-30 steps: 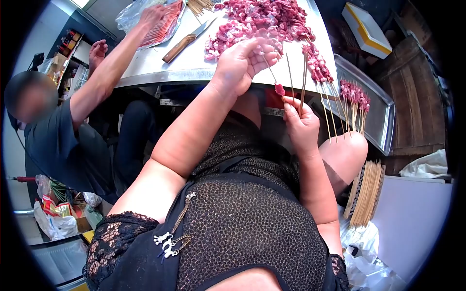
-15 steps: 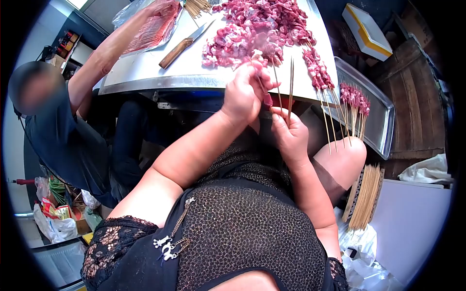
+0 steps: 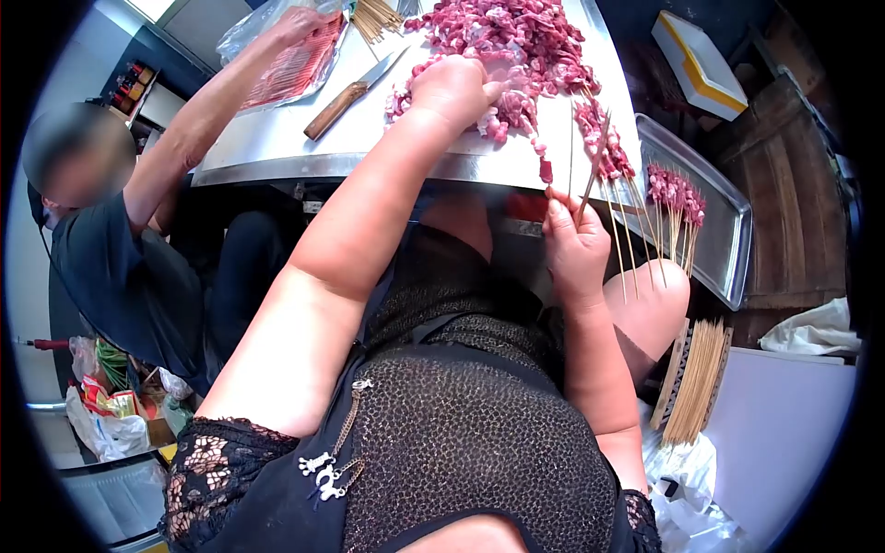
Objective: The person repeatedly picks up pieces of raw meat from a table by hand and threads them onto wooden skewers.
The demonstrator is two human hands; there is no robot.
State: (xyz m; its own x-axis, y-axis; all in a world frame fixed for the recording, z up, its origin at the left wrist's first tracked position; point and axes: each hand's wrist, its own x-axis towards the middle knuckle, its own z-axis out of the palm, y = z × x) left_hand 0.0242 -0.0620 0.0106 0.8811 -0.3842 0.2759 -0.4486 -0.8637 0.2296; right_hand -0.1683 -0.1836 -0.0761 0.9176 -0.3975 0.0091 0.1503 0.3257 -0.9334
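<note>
My left hand (image 3: 452,90) is at the near side of a pile of raw meat pieces (image 3: 516,37) on the white-topped table. Its back faces me, and its fingertips are hidden, so whether it grips a piece does not show. My right hand (image 3: 578,249) sits just off the table's front edge, closed round several thin skewers (image 3: 590,175). One of these carries a few meat pieces (image 3: 546,171) and points toward the pile. To the right, loaded meat skewers (image 3: 604,143) lie with their bare ends sticking out over the edge.
More meat skewers (image 3: 678,194) rest on a metal tray (image 3: 733,267). A wooden-handled knife (image 3: 336,109) lies left of the pile. A co-worker's arm (image 3: 207,115) reaches to bagged meat (image 3: 300,64). Bare skewers (image 3: 696,387) fill a holder by my knee.
My left hand has moved from beside the right hand up and away to the meat pile. The right hand has shifted slightly right and down, still holding the skewers.
</note>
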